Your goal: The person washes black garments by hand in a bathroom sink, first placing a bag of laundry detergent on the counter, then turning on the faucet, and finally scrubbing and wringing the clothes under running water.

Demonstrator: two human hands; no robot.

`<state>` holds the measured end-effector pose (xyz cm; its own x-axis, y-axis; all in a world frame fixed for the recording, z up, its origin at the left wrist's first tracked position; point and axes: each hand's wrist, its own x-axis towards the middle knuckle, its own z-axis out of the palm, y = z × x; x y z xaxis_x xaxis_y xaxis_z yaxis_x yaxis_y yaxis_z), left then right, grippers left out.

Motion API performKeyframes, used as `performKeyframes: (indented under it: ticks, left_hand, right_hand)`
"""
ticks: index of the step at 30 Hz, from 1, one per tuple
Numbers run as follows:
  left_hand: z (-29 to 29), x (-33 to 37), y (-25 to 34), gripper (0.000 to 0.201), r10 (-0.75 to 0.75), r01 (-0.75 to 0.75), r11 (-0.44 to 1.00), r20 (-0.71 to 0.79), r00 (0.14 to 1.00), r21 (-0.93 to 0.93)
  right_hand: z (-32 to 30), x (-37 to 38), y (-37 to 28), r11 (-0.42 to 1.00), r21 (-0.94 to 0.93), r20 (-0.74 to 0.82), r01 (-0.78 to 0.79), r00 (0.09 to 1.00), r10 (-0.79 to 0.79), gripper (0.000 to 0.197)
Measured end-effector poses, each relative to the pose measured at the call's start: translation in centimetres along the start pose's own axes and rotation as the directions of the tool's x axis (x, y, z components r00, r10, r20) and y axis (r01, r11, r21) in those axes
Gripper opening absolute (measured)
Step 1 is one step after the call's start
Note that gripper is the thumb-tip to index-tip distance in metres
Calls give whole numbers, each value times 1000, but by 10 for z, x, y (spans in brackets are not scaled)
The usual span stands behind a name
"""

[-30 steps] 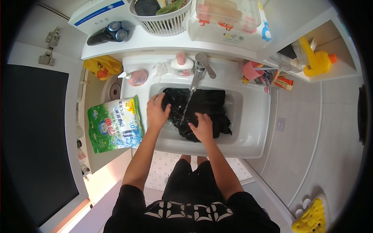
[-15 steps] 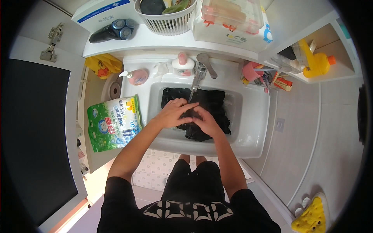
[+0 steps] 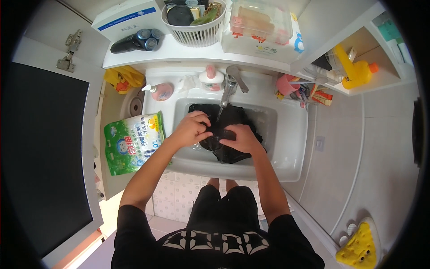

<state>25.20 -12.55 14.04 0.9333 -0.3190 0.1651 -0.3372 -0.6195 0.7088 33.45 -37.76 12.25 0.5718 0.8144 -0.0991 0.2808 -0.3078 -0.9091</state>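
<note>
A wet black cloth (image 3: 239,115) lies crumpled in the white sink (image 3: 291,148), under a thin stream of water from the metal faucet (image 3: 227,89). My left hand (image 3: 190,130) is on the cloth's left part, its fingers curled and gripping a fold. Opposite it, my right hand (image 3: 244,138) pinches another part of the fabric between thumb and fingers. A raised fold of cloth stretches between the two hands. The fingertips are partly hidden in the dark fabric, and the garment's kind, if it is one, cannot be made out.
Behind the basin stand a pink pump bottle (image 3: 162,91) and a white bottle with a pink cap (image 3: 211,80). A green-and-white detergent bag (image 3: 134,143) lies left of the sink. Above are a shelf with a white basket (image 3: 197,33) and an electric shaver (image 3: 139,41).
My hands have moved from close together, with fingers extended, to slightly apart with fingers curled into the cloth. The fabric is more bunched, its upper right part drawn in.
</note>
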Motion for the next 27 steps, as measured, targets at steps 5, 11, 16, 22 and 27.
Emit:
performKeyframes:
  ticks: [5, 11, 16, 22, 27]
  left_hand:
    - [3, -25, -11, 41, -347, 250, 913, -290, 892, -322]
    - [45, -22, -9, 40, -657, 545, 753, -450, 604, -369]
    - [70, 7, 34, 34, -597, 542, 788, -580, 555, -292]
    - [112, 14, 54, 30, -223, 394, 909, -639, 736, 137]
    - [81, 23, 14, 34, -572, 718, 695, -632, 523, -34]
  right_hand:
    - [18, -6, 20, 898, 405, -80, -173, 971, 223, 28]
    - [52, 24, 2, 947, 309, -193, -86, 970, 151, 30]
    - [79, 38, 19, 988, 92, -369, -125, 917, 151, 45]
    - [81, 43, 51, 753, 622, -284, -214, 835, 472, 39]
    - [94, 58, -5, 305, 902, -5, -304, 701, 713, 24]
